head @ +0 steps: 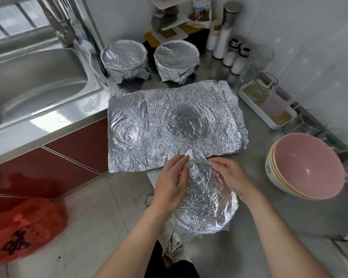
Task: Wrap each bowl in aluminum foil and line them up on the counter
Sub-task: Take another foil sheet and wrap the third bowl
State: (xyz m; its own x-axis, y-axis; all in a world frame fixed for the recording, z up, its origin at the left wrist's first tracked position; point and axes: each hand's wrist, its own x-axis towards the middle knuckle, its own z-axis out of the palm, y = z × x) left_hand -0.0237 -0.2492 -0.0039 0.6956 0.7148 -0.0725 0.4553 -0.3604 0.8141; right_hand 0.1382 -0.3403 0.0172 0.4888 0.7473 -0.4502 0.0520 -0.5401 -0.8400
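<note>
Bowl in hand: round bowl under crinkled silver aluminium foil (207, 199), tilted toward me at the near edge of the steel desk (273, 209), partly overhanging the grey floor (100, 207).

Left hand (170, 183): fingers nearly straight, pressing foil flat against the bowl's left side, tips at a raised flap by the far rim.
Right hand (231, 177): fingers curled over the far-right rim, gripping foil and bowl together.

Handling, my judgement: the bowl is stiff and likely breakable if it slips off this edge. The foil is thin, light, tears easily and holds whatever crease it gets. Best hold is at the rim, through the foil, smoothing downward instead of pulling.

Beyond it, mid-desk: stack of flat, wrinkled foil sheets (169, 125), ring marks pressed in.

Back edge: two foil-wrapped bowls, left one (125, 57) and right one (176, 56), side by side, apart.

Right edge: stack of unwrapped bowls, pink one on top (307, 167). So wrapping looks about half done.

Left: steel sink (34, 77). Floor, lower left: red plastic bag (24, 227).
</note>
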